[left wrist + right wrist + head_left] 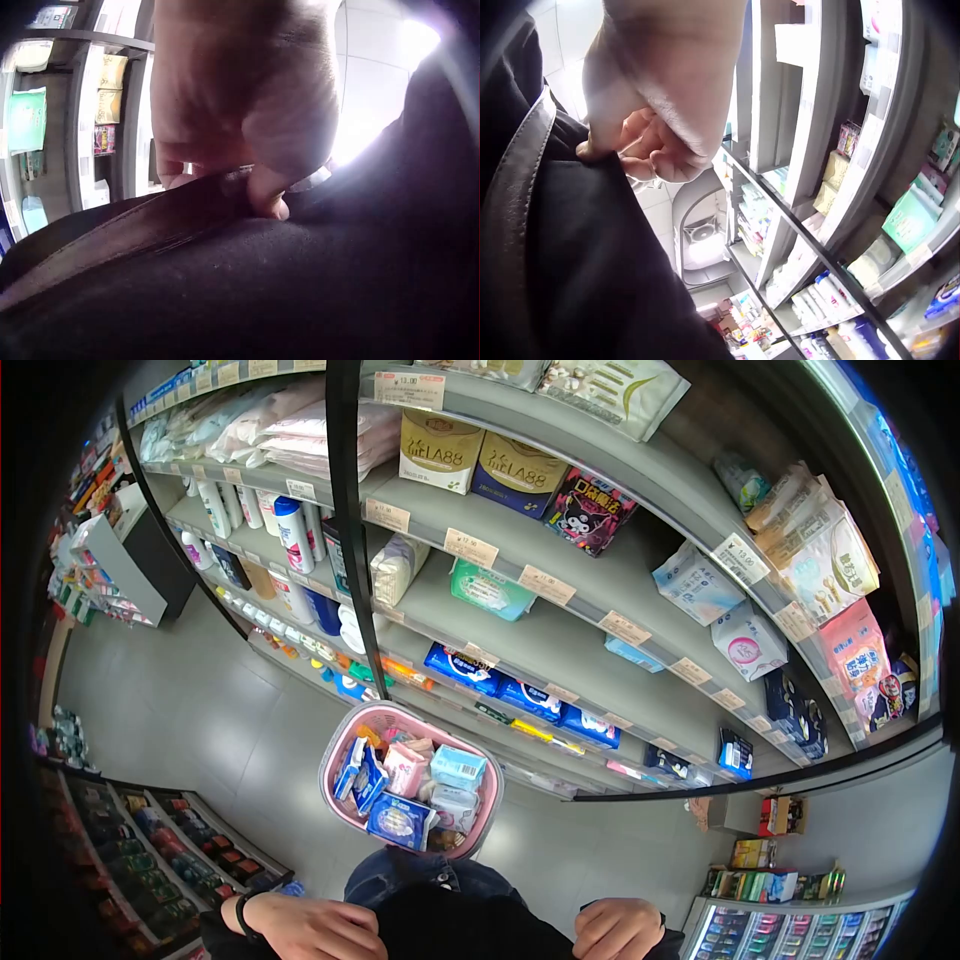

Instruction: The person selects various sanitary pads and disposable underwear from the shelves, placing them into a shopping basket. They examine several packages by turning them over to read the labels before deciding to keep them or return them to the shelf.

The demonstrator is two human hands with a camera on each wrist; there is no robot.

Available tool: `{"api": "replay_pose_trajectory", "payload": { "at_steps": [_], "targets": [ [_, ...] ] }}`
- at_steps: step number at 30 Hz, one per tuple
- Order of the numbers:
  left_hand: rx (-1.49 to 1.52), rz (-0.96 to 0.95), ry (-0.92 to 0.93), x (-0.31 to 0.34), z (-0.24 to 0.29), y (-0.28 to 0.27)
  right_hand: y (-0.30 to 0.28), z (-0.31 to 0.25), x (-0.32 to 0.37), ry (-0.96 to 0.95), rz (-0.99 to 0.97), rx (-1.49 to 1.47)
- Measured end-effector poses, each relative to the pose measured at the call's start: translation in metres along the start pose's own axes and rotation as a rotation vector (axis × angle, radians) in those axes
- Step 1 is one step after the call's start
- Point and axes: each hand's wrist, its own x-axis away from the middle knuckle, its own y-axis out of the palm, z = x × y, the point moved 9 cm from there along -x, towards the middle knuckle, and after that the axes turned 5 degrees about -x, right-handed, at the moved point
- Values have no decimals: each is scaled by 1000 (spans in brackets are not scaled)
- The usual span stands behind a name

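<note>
1. Close against the person's body, at the near edge of the head view, the left hand (300, 928) and the right hand (618, 928) sit on either side of a black garment (450, 932), well apart from each other.
2. Seen from the left wrist, the left band (150, 225), a dark strip along the garment, has its long axis running from the lower left up to the hand, where it ends under the fingers (266, 199).
3. Those fingers are curled tight, pinching the left band between the thumb and the bent forefinger.
4. Seen from the right wrist, the right band (517, 195) runs lengthwise from beside the thumb down the left side of the view.
5. The right hand's fingers (660, 154) are folded into the palm, with the thumb tip on the top edge of the right band, gripping it.
6. A dark wrist strap (243, 915) circles the left wrist.
7. Farther out, between the two hands, a pink basket (402, 709) stands on the grey floor (200, 710). It is packed with blue, pink and white packets, and its long axis slants from far left to near right.
8. Beyond the basket, grey shelves (600, 585) rise on the far and right sides, carrying packets, bottles and price tags.
9. Low racks (150, 840) of small goods line the near left.
</note>
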Motion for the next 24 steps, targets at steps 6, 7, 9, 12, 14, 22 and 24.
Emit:
{"api": "replay_pose_trajectory", "payload": {
  "at_steps": [6,7,9,12,14,22,24],
  "targets": [
    [122,182,64,-16,0,-29,-7,11,1,33,-8,-61],
    [167,176,99,-16,-1,-28,-9,17,1,55,-2,-71],
    [248,185,172,-13,-6,-25,-5,28,1,59,-69,-132],
    [304,136,227,-11,-15,-18,-8,47,-3,102,-86,-214],
    [347,160,223,-2,-26,-16,-14,60,-5,132,-104,-263],
    [504,327,157,51,-60,-18,-116,117,56,824,412,545],
    [497,310,88,60,-68,-9,-152,121,64,942,515,1035]
  ]
}}
